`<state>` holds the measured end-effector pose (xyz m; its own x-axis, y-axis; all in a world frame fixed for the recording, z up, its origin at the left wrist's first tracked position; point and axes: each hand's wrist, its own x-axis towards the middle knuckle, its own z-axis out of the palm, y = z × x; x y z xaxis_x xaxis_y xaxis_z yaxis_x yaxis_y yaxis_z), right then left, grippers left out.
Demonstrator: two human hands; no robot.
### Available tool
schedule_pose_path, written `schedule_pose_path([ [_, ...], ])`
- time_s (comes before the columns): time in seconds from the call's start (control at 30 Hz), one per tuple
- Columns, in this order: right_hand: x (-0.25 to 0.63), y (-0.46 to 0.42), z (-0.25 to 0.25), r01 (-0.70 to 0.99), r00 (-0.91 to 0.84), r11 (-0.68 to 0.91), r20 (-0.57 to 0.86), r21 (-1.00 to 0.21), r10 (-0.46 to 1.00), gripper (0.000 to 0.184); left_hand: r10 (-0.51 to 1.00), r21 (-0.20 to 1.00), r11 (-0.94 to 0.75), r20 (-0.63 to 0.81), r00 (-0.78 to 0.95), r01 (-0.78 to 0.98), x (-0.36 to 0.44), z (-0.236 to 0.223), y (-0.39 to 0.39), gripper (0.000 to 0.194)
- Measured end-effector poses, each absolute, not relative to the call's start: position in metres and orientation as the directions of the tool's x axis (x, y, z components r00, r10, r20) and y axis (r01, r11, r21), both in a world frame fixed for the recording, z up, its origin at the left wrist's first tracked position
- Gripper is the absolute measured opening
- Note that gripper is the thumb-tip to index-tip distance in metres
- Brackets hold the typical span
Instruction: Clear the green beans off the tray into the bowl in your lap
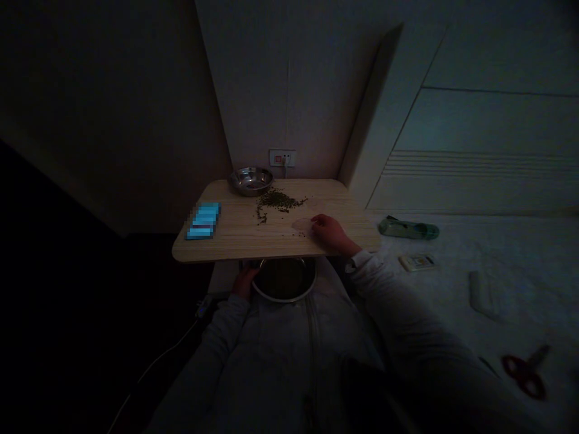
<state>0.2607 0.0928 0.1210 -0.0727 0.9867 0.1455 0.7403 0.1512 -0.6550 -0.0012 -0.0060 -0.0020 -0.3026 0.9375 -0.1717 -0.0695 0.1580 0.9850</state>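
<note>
On the light wooden table (235, 241) lies a spread pile of small dark green grains (278, 200), maybe beans. My right hand (332, 234) is over the table's right part, its fingers closed on a thin translucent piece (302, 225) that looks like plastic. A few grains are scattered just below that piece. My left hand (245, 281) grips the left rim of a large round metal bowl (283, 298), held at my lap under the table's front edge. The bowl's inside is too dark to make out. A smaller shiny metal bowl (251, 182) stands behind the pile.
A lit phone (203, 221), its screen blurred, lies on the table's left. A wall socket (282, 158) with a plug is behind. On the white bedding at right are a green translucent case (409, 229), a pale phone-like object (417, 262) and red-handled scissors (525, 375).
</note>
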Motion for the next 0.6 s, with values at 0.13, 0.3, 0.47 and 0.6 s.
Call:
schedule_pose_path([
  [0.13,0.239,0.093,0.125,0.752,-0.159,0.206,0.131,-0.626,0.979,0.029,0.929,0.978,0.195,-0.206,-0.309,-0.067,0.004,0.006,-0.009,0.019],
  [0.3,0.222,0.09,0.129,0.747,-0.266,0.276,0.108,-0.605,0.958,0.031,0.906,0.982,0.182,-0.191,-0.379,-0.06,0.012,0.012,-0.013,0.014],
  [0.47,0.215,0.084,0.135,0.697,-0.356,0.309,0.063,-0.647,0.932,0.032,0.917,0.98,0.197,-0.198,-0.347,-0.037,0.005,0.013,-0.019,0.01],
  [0.6,0.211,0.08,0.139,0.672,-0.426,0.345,0.039,-0.656,0.904,0.033,0.939,0.986,0.169,-0.157,-0.305,0.012,-0.004,0.017,-0.023,0.008],
])
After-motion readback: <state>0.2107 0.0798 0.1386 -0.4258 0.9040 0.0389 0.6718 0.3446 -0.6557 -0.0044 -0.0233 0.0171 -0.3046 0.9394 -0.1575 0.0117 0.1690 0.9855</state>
